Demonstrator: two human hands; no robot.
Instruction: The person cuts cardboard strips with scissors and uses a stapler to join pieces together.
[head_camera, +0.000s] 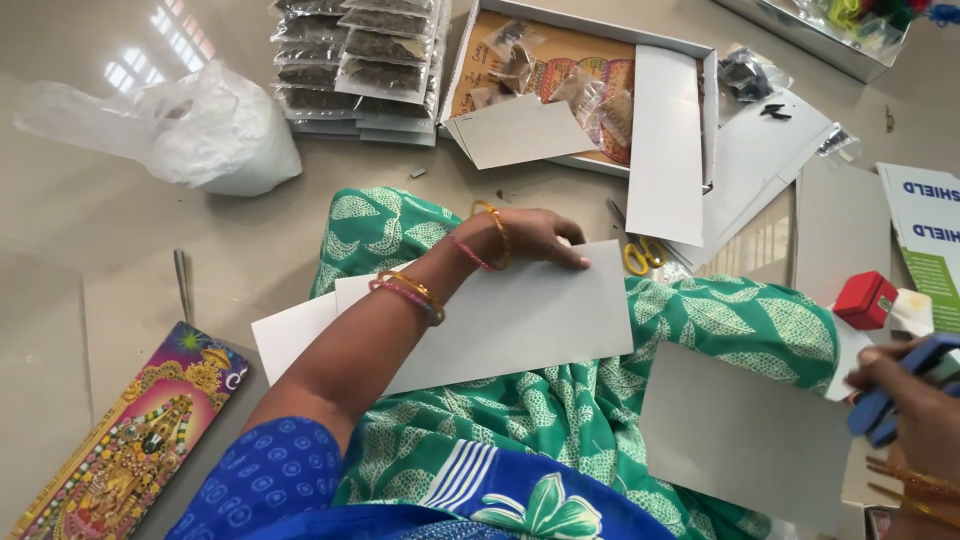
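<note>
Your left hand (525, 238) is lying flat on a plain grey rectangular cardboard sheet (520, 320), its fingers (570, 258) stretched out and pressing the sheet's upper edge rather than gripping it. The sheet is resting across your lap on green leaf-printed cloth (560, 410), with a second pale sheet (290, 335) peeking out beneath it on the left. Your right hand (915, 400) is sitting at the frame's right edge, its fingers curled around a blue plastic tool (900, 385); the tool's full shape is cut off. A third smooth grey card (745, 435) is lying just beside that hand on your right knee.

On the floor, you are facing an open shallow cardboard box (690, 48) holding small clear packets, a stack of clear packets of dark material (360, 65), a crumpled white plastic bag (215, 130), yellow-handled scissors (640, 255), a small red box (865, 300) and a glossy, colourful printed long carton (130, 440).
</note>
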